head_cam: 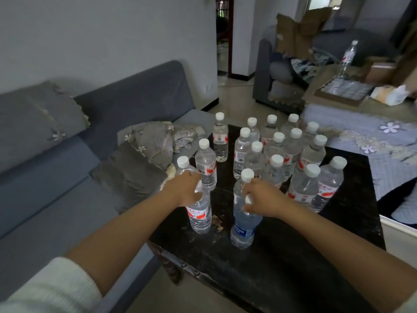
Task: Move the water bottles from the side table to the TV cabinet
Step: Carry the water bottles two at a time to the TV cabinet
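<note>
Several clear water bottles with white caps stand on a black side table (pixel 282 263). My left hand (pixel 184 188) grips the upper body of a red-labelled bottle (pixel 199 214) at the table's near left. My right hand (pixel 262 197) grips the neck of a blue-labelled bottle (pixel 243 229) near the table's front middle. Both bottles stand upright on the table top. The other bottles (pixel 291 152) cluster behind and to the right of my hands.
A grey sofa (pixel 67 177) with cushions runs along the left of the table. A bed or couch with a flowered cover (pixel 372 132) lies at the right. Cardboard boxes (pixel 343 91) and another bottle (pixel 348 55) sit beyond it. Tiled floor shows below the table.
</note>
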The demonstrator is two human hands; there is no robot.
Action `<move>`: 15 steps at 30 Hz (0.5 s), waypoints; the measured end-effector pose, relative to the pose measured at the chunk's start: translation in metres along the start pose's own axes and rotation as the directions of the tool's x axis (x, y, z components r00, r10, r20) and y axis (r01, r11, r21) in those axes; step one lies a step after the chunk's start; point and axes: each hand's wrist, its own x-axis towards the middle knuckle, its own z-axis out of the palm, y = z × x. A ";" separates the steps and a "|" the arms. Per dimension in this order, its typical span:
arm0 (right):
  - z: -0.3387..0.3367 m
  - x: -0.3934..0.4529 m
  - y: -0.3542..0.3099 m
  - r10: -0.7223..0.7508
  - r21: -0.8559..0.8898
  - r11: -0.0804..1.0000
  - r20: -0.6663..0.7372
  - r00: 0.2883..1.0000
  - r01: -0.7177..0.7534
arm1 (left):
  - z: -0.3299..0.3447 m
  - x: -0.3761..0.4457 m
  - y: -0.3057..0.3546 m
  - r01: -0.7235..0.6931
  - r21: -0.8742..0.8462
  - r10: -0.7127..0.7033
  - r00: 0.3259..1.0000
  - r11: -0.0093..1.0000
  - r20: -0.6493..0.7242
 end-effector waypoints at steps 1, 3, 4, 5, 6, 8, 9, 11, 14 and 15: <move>0.000 0.000 0.001 0.006 0.008 1.000 -0.001 1.000 -0.006 | 0.000 0.004 -0.002 -0.021 -0.004 0.021 1.000 1.000 0.017; 0.001 0.001 0.003 0.023 0.026 0.999 -0.008 1.000 -0.023 | 0.001 0.014 -0.006 -0.073 0.015 0.072 0.997 0.997 0.025; 0.002 0.002 0.003 0.036 0.040 0.999 -0.011 0.999 -0.036 | 0.001 0.019 -0.008 -0.101 0.032 0.100 0.995 0.994 0.029; 0.003 0.002 0.002 0.049 0.052 0.997 -0.009 0.999 -0.049 | 0.001 0.023 -0.011 -0.124 0.050 0.122 0.992 0.991 0.040; 0.004 0.003 0.001 0.064 0.059 0.996 -0.005 0.998 -0.064 | 0.002 0.027 -0.013 -0.147 0.068 0.144 0.988 0.987 0.055; 0.005 0.006 -0.002 0.097 0.067 0.993 -0.001 0.995 -0.097 | 0.002 0.031 -0.015 -0.196 0.090 0.190 0.979 0.976 0.077; 0.004 0.007 -0.004 0.119 0.074 0.990 -0.001 0.993 -0.119 | 0.000 0.034 -0.016 -0.229 0.096 0.221 0.972 0.969 0.083; 0.004 0.005 -0.011 0.178 0.090 0.980 0.003 0.984 -0.177 | 0.000 0.037 -0.017 -0.302 0.083 0.293 0.951 0.950 0.104; 0.009 -0.004 -0.021 0.276 0.116 0.955 -0.001 0.961 -0.274 | 0.003 0.036 -0.016 -0.411 0.054 0.402 0.907 0.910 0.123; 0.012 -0.009 -0.025 0.312 0.120 0.944 -0.012 0.950 -0.309 | 0.006 0.036 -0.014 -0.452 0.041 0.444 0.887 0.891 0.127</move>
